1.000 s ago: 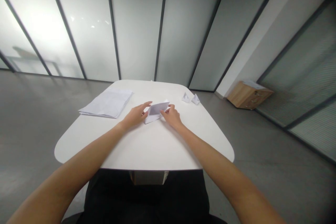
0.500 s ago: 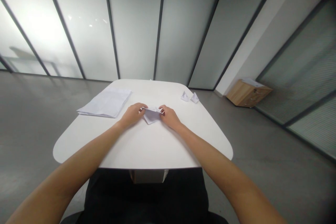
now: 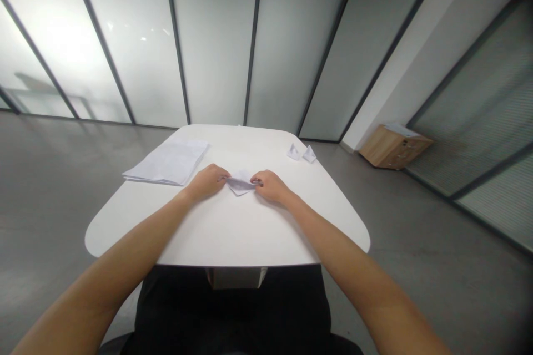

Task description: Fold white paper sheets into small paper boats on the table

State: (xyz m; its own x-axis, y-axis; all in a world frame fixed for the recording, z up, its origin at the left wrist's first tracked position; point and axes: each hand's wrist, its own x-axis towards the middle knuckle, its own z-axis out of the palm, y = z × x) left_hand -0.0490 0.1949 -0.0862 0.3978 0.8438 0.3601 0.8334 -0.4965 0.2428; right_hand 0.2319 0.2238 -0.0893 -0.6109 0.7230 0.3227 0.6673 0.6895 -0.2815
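Left hand and right hand pinching corners of the folded paper, now flatter on the table.

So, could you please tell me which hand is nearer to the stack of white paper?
Left. The left hand sits beside the stack of white paper; the right hand is farther off, beyond the folded paper.

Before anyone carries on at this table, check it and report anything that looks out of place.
The stack of white paper on the left of the white table looks off: its outer corner juts past the table edge, and its sheets sit slightly fanned rather than squared. Nothing else stands out.
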